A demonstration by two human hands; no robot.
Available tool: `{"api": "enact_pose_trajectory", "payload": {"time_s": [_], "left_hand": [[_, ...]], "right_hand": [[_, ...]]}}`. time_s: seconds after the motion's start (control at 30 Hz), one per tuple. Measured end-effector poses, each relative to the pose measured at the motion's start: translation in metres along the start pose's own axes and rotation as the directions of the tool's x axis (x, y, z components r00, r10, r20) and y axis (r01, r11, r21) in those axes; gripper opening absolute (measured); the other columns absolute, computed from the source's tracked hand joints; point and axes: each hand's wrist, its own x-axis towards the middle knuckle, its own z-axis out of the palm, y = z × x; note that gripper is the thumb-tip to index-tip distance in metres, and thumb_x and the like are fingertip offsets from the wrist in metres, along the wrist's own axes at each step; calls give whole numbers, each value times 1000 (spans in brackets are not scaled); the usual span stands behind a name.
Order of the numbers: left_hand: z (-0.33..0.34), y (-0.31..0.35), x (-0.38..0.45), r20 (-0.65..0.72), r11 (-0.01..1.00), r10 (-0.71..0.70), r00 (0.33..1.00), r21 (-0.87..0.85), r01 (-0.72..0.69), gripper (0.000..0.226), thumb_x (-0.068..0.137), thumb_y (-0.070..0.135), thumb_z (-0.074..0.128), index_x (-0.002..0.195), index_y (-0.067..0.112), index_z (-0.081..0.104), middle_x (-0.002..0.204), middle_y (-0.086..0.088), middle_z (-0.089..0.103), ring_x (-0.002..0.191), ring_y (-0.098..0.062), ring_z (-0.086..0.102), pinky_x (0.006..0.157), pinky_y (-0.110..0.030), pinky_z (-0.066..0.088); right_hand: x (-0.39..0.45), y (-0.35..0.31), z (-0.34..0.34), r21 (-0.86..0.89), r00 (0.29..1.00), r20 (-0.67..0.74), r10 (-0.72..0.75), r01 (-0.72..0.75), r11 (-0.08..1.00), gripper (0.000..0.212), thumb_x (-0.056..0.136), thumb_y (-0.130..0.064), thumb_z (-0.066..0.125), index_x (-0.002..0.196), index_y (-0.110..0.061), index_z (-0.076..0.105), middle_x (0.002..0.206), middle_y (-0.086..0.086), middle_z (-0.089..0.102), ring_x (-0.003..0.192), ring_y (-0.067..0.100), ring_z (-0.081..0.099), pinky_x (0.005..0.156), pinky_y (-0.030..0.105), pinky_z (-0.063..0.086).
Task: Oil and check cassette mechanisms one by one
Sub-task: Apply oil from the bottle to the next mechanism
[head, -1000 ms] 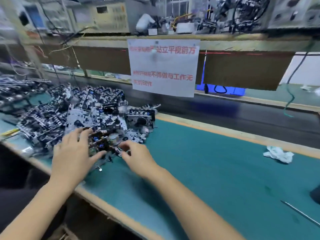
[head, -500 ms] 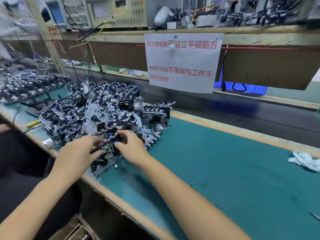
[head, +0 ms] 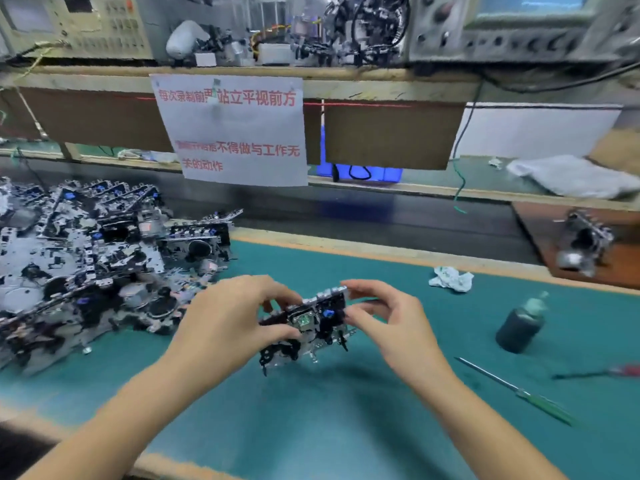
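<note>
A cassette mechanism (head: 311, 323), metal and black plastic with a blue part, is held just above the green mat (head: 311, 427) in the middle. My left hand (head: 228, 320) grips its left end with thumb and fingers. My right hand (head: 391, 320) pinches its right end at the top corner. A big pile of cassette mechanisms (head: 97, 268) lies on the left of the mat. A dark oil bottle (head: 519, 327) with a pale nozzle stands to the right.
A green-handled tool (head: 519, 393) and a red-handled tool (head: 602, 372) lie on the mat at the right. A crumpled white tissue (head: 450, 278) sits near the back edge. Another mechanism (head: 585, 244) rests on a brown board at far right. A paper sign (head: 232, 129) hangs from the shelf.
Both hands have lifted one mechanism out of the pile and carried it right, to the middle of the mat. The view has swung right, showing the bottle and tools.
</note>
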Motion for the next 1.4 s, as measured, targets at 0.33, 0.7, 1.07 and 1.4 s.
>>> {"api": "enact_pose_trajectory", "payload": {"time_s": [0.33,0.7,1.07,1.4], "left_hand": [[143,114,-2,-199,764,645,738,136,-631,18,68,17,81,80,20,68,73,5,62,69,-16,53,53,-25,43],[158,71,1,335,841,381,862,-512,-172,111,51,60,84,138,52,16,143,40,12,136,12,17,111,-10,15],[160,71,-2,369,834,311,876,-548,-66,106,58,52,85,138,52,16,137,42,26,128,16,29,103,-3,21],[165,81,-2,319,887,331,888,-427,-177,112,56,61,78,140,51,4,134,43,20,123,23,20,104,-5,17]], "right_hand": [[-97,54,-128,-60,889,-451,77,-116,991,23,79,6,67,66,-11,59,70,-6,67,65,2,60,67,9,45],[-128,89,-133,-135,867,-492,78,-165,977,27,88,-6,60,61,-11,60,64,1,65,60,4,57,61,10,43],[-127,91,-133,-163,869,-484,103,-205,965,29,88,-9,60,60,-15,60,65,-3,66,58,0,57,60,9,41],[-128,87,-132,-185,875,-472,110,-220,958,32,89,-13,61,58,-22,58,63,-5,65,58,3,55,58,13,39]]}}
